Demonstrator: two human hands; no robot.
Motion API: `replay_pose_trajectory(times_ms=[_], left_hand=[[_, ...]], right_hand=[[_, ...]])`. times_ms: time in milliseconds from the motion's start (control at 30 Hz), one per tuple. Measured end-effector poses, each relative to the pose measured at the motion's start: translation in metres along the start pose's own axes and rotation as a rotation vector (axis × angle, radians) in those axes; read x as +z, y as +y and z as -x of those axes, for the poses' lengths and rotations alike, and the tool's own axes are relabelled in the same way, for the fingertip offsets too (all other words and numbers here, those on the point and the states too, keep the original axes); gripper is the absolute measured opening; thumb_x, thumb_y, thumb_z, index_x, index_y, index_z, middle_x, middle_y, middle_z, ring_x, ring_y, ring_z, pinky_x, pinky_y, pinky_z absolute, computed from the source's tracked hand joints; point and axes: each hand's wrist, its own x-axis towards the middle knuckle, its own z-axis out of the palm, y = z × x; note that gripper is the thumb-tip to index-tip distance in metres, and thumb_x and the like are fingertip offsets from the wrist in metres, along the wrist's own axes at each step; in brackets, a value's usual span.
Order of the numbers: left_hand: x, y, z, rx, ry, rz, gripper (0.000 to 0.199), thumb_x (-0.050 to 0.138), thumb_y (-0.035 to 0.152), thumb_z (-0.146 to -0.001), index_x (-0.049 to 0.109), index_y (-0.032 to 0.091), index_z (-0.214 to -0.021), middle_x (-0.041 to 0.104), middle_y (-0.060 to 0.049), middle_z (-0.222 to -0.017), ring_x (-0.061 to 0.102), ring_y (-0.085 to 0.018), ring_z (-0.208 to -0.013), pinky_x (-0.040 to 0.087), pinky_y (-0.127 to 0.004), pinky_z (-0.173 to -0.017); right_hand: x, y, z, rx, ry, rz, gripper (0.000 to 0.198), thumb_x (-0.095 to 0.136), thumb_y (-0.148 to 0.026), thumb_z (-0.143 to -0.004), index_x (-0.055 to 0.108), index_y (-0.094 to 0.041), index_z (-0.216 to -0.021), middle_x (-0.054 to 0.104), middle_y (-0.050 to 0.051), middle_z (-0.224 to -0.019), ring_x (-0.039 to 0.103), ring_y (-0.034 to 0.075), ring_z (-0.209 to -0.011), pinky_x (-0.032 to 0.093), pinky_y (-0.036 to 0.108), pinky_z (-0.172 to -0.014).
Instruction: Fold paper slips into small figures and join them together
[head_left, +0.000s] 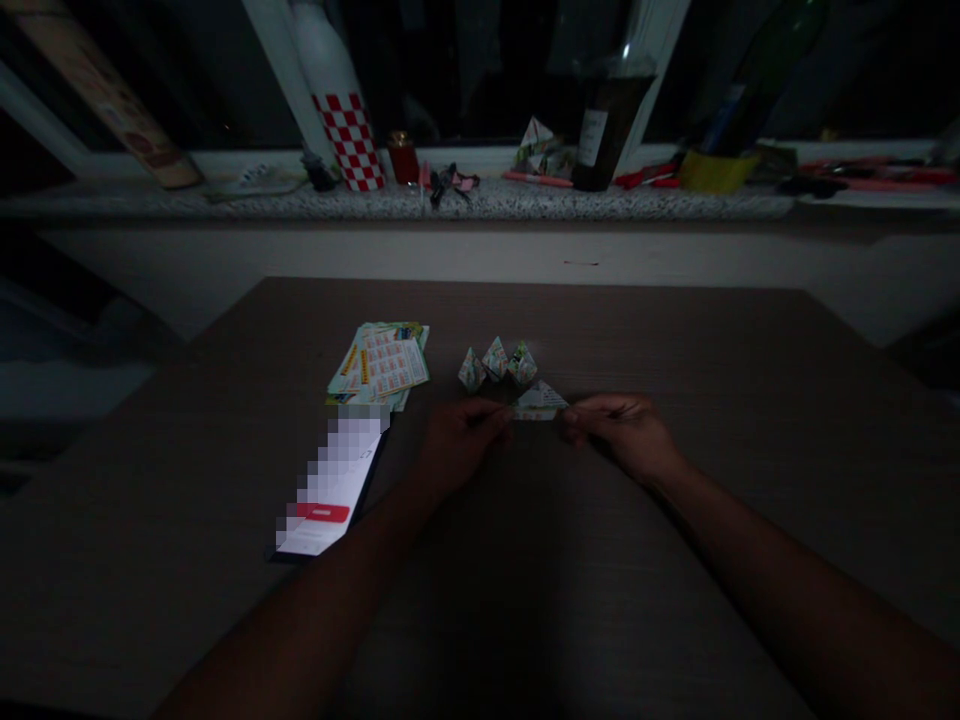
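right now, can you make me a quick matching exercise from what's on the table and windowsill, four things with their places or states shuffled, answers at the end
1. triangular folded paper
2. phone
3. printed slips
4. checkered bottle

A. standing on the windowsill
B. lit up, showing a red bar
C. pinched between the left hand and right hand
D. in a loose, overlapping pile

Pairs: 1-C, 2-B, 3-D, 4-A

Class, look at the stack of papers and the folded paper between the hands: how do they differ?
The stack of papers lies on the table; the folded paper is held between the left hand and the right hand. The stack looks larger than the folded paper. The stack's top sheets look flat, while the folded paper comes to a point. Both carry print.
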Motion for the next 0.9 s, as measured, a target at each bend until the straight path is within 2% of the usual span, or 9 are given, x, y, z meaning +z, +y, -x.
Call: replay_pose_trajectory(times_ms=[133,267,400,500,600,767,900], left_hand=[[0.0,-0.004,-0.002,-0.042,-0.015,0.053,0.025,0.06,0.039,-0.078,0.07,0.017,-0.072,0.066,0.0,-0.064,0.058,-0.013,-0.061,0.042,-0.023,-0.058],[0.002,-0.005,-0.003,-0.097,0.059,0.145,0.02,0.066,0.035,-0.073,0.071,0.017,-0.08,0.066,0.001,-0.063,0.058,-0.013,-0.06,0.043,-0.024,-0.059],[0.003,-0.006,-0.004,-0.091,0.137,0.192,0.016,0.07,0.03,-0.069,0.068,0.016,-0.075,0.064,0.002,-0.06,0.057,-0.012,-0.056,0.042,-0.023,-0.054],[0.003,-0.007,-0.004,-0.074,0.163,0.132,0.018,0.07,0.033,-0.068,0.067,0.017,-0.074,0.062,0.003,-0.058,0.056,-0.012,-0.054,0.041,-0.023,-0.052],[0.003,-0.007,-0.003,-0.075,0.174,0.048,0.019,0.069,0.035,-0.07,0.07,0.018,-0.078,0.067,0.0,-0.065,0.06,-0.014,-0.059,0.044,-0.024,-0.055],[0.002,-0.004,-0.001,-0.033,0.149,-0.092,0.026,0.069,0.036,-0.071,0.071,0.02,-0.09,0.073,-0.003,-0.085,0.066,-0.019,-0.076,0.049,-0.03,-0.068],[0.001,-0.002,0.001,0.114,0.144,-0.272,0.023,0.065,0.036,-0.076,0.071,0.02,-0.091,0.072,-0.004,-0.091,0.066,-0.02,-0.085,0.049,-0.033,-0.079]], right_hand=[[0.007,-0.001,0.002,-0.012,0.141,0.052,0.024,0.077,-0.037,-0.063,0.073,-0.015,-0.072,0.069,0.003,-0.059,0.062,0.013,-0.051,0.049,0.024,-0.049],[0.012,0.005,0.004,-0.106,0.236,0.13,0.024,0.076,-0.036,-0.066,0.074,-0.016,-0.077,0.072,0.005,-0.063,0.066,0.016,-0.054,0.051,0.025,-0.049],[0.01,0.015,0.005,-0.221,0.216,0.292,0.024,0.07,-0.035,-0.074,0.075,-0.018,-0.089,0.074,0.005,-0.071,0.068,0.017,-0.059,0.053,0.025,-0.053],[0.009,0.016,0.006,-0.339,0.221,0.441,0.024,0.071,-0.032,-0.074,0.075,-0.018,-0.093,0.075,0.006,-0.077,0.068,0.018,-0.062,0.054,0.027,-0.058],[0.008,0.012,0.007,-0.445,0.212,0.565,0.02,0.071,-0.028,-0.075,0.075,-0.018,-0.092,0.075,0.005,-0.079,0.068,0.018,-0.063,0.055,0.027,-0.062],[0.006,0.007,0.008,-0.468,0.16,0.635,0.017,0.067,-0.029,-0.078,0.074,-0.022,-0.093,0.075,0.005,-0.085,0.07,0.019,-0.068,0.056,0.03,-0.065],[0.007,0.006,0.008,-0.461,0.132,0.627,0.015,0.063,-0.03,-0.082,0.074,-0.023,-0.09,0.075,0.005,-0.088,0.07,0.02,-0.075,0.056,0.032,-0.069]])
